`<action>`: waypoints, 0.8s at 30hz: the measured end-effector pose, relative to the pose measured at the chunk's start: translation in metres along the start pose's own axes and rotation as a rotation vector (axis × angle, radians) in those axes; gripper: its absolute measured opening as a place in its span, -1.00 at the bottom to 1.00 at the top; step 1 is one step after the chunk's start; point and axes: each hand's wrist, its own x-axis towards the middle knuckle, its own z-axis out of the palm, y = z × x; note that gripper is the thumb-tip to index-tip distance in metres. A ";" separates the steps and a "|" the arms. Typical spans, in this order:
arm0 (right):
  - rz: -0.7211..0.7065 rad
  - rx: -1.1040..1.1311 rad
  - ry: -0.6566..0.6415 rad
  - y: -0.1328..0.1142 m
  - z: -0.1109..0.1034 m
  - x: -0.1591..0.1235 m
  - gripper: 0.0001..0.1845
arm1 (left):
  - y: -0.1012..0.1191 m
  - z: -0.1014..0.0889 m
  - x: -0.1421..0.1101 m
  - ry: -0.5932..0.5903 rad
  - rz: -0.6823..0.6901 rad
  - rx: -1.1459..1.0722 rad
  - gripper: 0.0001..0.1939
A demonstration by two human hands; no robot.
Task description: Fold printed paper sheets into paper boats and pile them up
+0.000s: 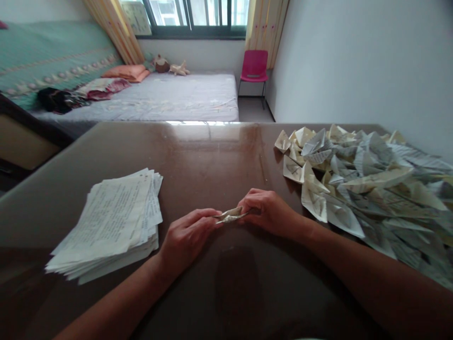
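Note:
Between my two hands, over the middle of the table, is a small folded paper [231, 216], cream-coloured and partly spread along its top. My left hand [191, 232] pinches its left end, and my right hand [266, 211] pinches the right end. The fingers cover both tips of the paper. Left of my left hand lies a stack of printed sheets [109, 217], its edges uneven. To the right of my right hand is a large heap of folded paper boats [375, 174], some cream and some white with print.
The brown glossy table [198, 160] reflects the window. Past its far edge stands a bed [184, 97] with pillows [126, 72] and soft toys. A pink chair [255, 66] is by the right-hand wall [354, 61]. A dark chair back [26, 137] is at the left.

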 end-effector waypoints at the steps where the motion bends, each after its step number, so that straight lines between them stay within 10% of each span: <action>1: -0.029 -0.008 0.020 -0.001 0.000 -0.001 -0.90 | 0.000 -0.001 -0.001 0.007 0.007 -0.004 -0.92; 12: 0.116 0.267 0.103 -0.008 0.009 -0.001 -0.82 | 0.000 -0.002 0.004 0.077 -0.030 -0.037 -0.85; 24: 0.442 0.666 0.132 -0.010 0.011 -0.002 -0.59 | -0.003 0.013 0.012 0.093 -0.401 -0.265 -0.85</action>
